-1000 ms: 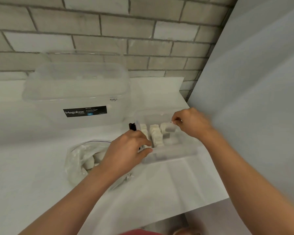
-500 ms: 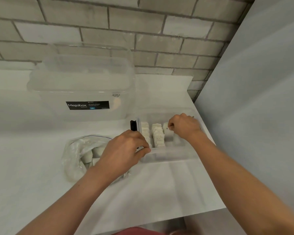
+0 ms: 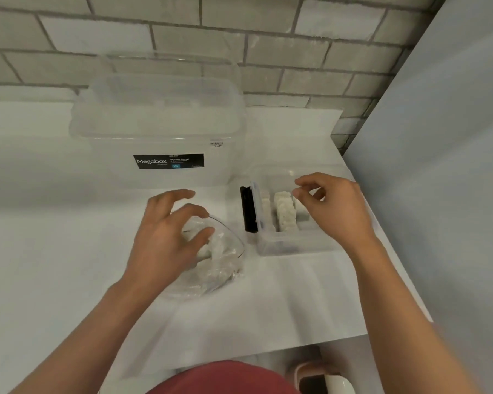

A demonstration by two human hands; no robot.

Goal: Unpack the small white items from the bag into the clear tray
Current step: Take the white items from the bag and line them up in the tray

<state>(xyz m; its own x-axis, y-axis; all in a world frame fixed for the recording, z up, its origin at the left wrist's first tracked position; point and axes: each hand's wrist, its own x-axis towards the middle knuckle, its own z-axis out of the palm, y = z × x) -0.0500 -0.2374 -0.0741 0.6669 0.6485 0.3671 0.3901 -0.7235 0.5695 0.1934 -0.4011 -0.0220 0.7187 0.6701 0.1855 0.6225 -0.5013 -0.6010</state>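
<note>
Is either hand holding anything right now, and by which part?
Nothing is held. The left hand hovers spread over the clear plastic bag; the right hand is above the small clear tray, thumb and forefinger nearly pinched but empty.

1. I face a wall [image 3: 239, 32] of pale grey bricks with darker mortar lines, running across the whole top of my view.
2. A smooth, plain grey-blue panel [image 3: 444, 166] rises on my right and meets the brick at a corner.
3. A white table [image 3: 54, 265] spreads in front of me, its back edge against the brick and its right edge beside the panel.
4. The light is soft and even, with faint shadows on the tabletop.
5. Past the table's near edge, the floor is blurred.
</note>
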